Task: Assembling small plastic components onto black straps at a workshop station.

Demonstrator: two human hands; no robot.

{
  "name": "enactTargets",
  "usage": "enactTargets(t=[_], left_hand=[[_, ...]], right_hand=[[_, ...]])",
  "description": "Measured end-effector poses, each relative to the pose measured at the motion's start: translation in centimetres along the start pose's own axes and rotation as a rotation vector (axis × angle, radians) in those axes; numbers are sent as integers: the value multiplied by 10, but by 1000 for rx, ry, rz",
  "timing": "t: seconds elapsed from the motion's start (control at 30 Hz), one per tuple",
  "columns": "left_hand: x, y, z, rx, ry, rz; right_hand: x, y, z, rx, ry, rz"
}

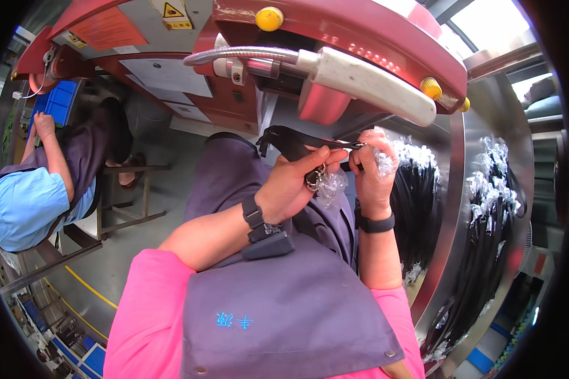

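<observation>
We hold a black strap under the red machine.
Our left hand and right hand both pinch it, clear wrapping between them.

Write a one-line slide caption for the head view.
Seated at a red machine, left hand and right hand hold a black strap with clear plastic wrap.

Left hand and right hand pinch a black strap with clear wrapping, below a red machine.
</observation>
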State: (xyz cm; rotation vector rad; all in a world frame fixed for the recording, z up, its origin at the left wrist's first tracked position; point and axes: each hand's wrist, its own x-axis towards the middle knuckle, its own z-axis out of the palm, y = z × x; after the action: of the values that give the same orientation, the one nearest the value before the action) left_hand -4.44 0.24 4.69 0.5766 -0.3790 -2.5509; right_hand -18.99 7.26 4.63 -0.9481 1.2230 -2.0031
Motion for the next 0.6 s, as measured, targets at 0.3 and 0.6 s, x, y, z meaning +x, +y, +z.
enactTargets(t=[0.3,0.6], left_hand=[[-1,-13,-7,-38,-3,-136],[1,-12,-32,3,36,-283]], right_hand=[[-13,-8,17,241,106,13],[-2,-33,10,312,245,219]])
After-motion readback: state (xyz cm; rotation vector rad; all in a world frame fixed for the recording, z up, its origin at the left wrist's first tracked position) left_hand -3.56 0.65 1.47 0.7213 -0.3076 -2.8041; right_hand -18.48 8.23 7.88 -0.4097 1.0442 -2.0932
